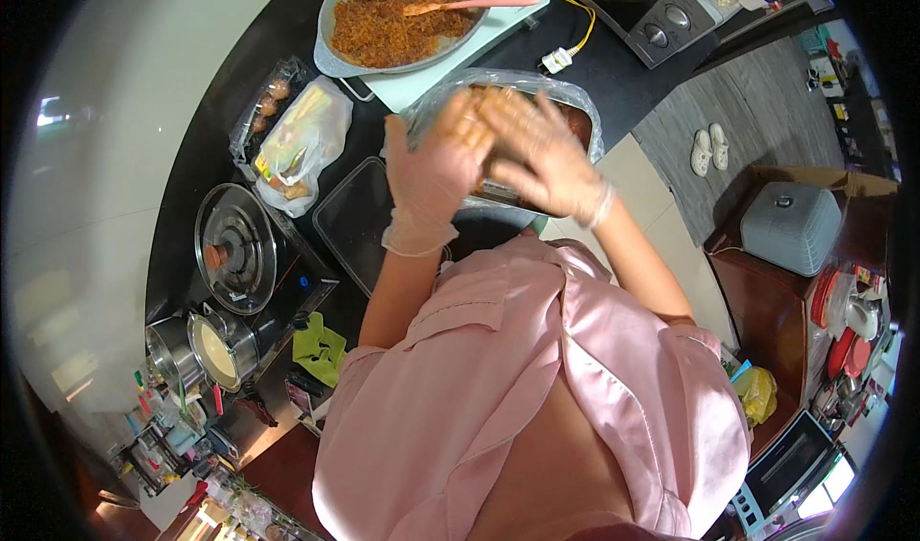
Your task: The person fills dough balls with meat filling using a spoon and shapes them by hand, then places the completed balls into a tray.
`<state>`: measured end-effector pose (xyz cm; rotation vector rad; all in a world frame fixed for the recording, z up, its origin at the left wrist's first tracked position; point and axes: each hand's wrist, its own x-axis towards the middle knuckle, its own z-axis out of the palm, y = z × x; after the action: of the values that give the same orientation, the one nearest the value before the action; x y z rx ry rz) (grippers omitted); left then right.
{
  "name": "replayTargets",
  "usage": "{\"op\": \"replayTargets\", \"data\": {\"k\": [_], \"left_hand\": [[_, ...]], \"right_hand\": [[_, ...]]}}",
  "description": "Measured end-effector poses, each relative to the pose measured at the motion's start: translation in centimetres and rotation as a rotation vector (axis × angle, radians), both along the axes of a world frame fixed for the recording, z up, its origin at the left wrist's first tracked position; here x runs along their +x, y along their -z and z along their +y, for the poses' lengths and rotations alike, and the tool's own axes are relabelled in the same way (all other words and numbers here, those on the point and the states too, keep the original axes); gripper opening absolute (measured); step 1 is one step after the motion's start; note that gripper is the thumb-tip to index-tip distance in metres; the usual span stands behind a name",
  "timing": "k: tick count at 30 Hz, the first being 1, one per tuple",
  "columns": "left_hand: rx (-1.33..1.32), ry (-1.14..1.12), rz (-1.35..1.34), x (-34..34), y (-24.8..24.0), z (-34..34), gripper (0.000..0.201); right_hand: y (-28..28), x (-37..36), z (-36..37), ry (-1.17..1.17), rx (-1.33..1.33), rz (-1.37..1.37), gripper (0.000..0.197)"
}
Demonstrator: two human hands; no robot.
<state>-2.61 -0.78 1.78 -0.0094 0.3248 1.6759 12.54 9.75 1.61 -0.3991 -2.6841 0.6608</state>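
My left hand [436,158] and my right hand [548,158] wear clear plastic gloves and are smeared by motion. They meet at the fingers above a metal tray lined with clear plastic [596,124]. Both thumbs stand apart and the fingers look stretched out, with orange-brown residue on them. Whether a small lump lies between the fingers cannot be made out. Reddish-brown food [576,122] shows at the tray's right side; my hands hide most of the rest.
Beyond the tray, a grey pan [331,52] of shredded orange-brown food with a pink-handled spatula [489,2] sits on a white cooktop [422,86]. Left are a plastic bag [321,134], a dark clear-lidded container [353,215], a glass lid [237,249] and pots [216,349]. A microwave [661,33] stands far right.
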Motion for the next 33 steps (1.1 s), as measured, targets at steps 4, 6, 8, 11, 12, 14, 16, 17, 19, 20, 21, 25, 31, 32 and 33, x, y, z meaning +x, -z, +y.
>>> {"op": "replayTargets", "data": {"k": [4, 6, 8, 11, 12, 14, 16, 17, 19, 20, 21, 25, 31, 32, 33], "left_hand": [[-0.050, 0.081, -0.023, 1.9, 0.3, 0.3, 0.098], [-0.026, 0.125, -0.011, 1.9, 0.3, 0.4, 0.096], [0.067, 0.138, -0.032, 0.4, 0.0, 0.1, 0.094], [0.075, 0.018, -0.087, 0.1, -0.1, -0.4, 0.102], [0.014, 0.051, -0.056, 1.1, 0.0, -0.2, 0.101], [-0.099, 0.123, 0.014, 2.4, -0.1, 0.4, 0.099], [0.003, 0.090, -0.053, 0.4, 0.1, -0.2, 0.098], [0.103, 0.054, -0.129, -0.5, 0.3, -0.3, 0.098], [0.033, -0.007, -0.097, -0.1, -0.6, 0.0, 0.098], [-0.033, 0.025, -0.081, 0.8, -0.6, 0.1, 0.098], [-0.095, 0.059, -0.057, 1.6, -0.7, 0.4, 0.098], [0.025, 0.081, -0.067, 0.3, 0.2, 0.3, 0.104], [0.113, 0.092, 0.096, 1.4, 0.9, 0.9, 0.061], [0.069, 0.082, 0.093, 1.4, 0.8, 1.1, 0.050], [0.025, 0.071, 0.090, 1.2, 0.7, 1.3, 0.041]], "right_hand": [[-0.8, -1.0, -0.8, -0.042, -0.014, 0.045, 0.073], [-0.1, -1.2, 1.2, 0.066, 0.050, 0.002, 0.074], [0.3, -0.4, 0.5, 0.027, 0.045, 0.017, 0.073], [-1.3, -1.0, -1.7, -0.110, 0.021, 0.065, 0.074], [-1.2, -1.3, -1.2, -0.069, 0.025, 0.060, 0.074], [-0.4, -2.0, 0.7, 0.049, 0.065, 0.020, 0.075], [0.0, -0.7, 0.3, 0.027, 0.012, 0.041, 0.073], [-0.1, -0.1, -0.2, -0.001, -0.043, 0.054, 0.071], [-1.8, -0.8, -1.9, -0.106, -0.051, 0.062, 0.070], [-1.3, -1.2, -1.8, -0.083, -0.041, 0.082, 0.070], [-0.9, -1.8, -1.0, -0.057, -0.026, 0.109, 0.069], [-0.3, -0.5, 0.5, 0.048, -0.025, 0.059, 0.068], [-1.2, -2.0, -0.2, 0.023, -0.001, 0.032, 0.061], [-1.1, -1.8, 0.3, 0.042, -0.119, 0.144, 0.054], [-1.1, -1.5, 0.8, 0.037, -0.119, 0.145, 0.054]]}}
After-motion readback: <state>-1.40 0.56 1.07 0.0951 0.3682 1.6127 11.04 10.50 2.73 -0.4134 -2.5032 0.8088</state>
